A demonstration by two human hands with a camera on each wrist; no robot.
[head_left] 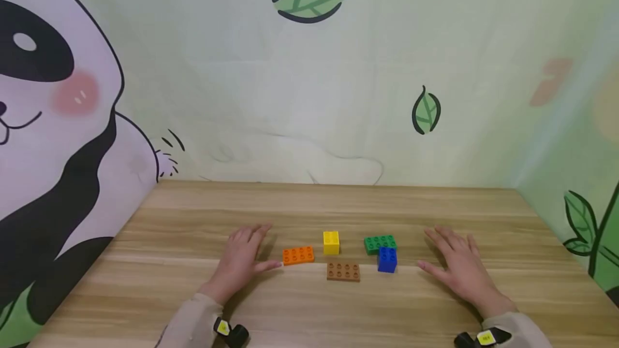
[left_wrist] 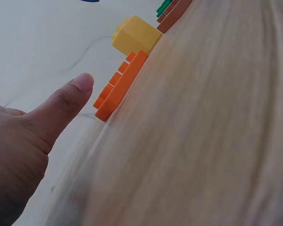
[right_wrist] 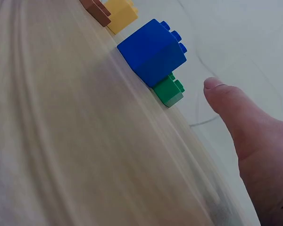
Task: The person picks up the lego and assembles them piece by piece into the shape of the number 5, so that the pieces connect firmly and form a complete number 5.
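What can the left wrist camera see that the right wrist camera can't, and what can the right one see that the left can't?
Only the left wrist view shows the orange brick and the left hand.

Only the right wrist view shows the blue brick and the right hand.

Both views show the yellow brick, the wooden table, the pale wall, and parts of the brown brick and the green brick.

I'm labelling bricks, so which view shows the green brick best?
The head view: the green brick shows most of its studded top. The right wrist view shows one end past the blue brick; the left wrist view, only a bit near the top edge.
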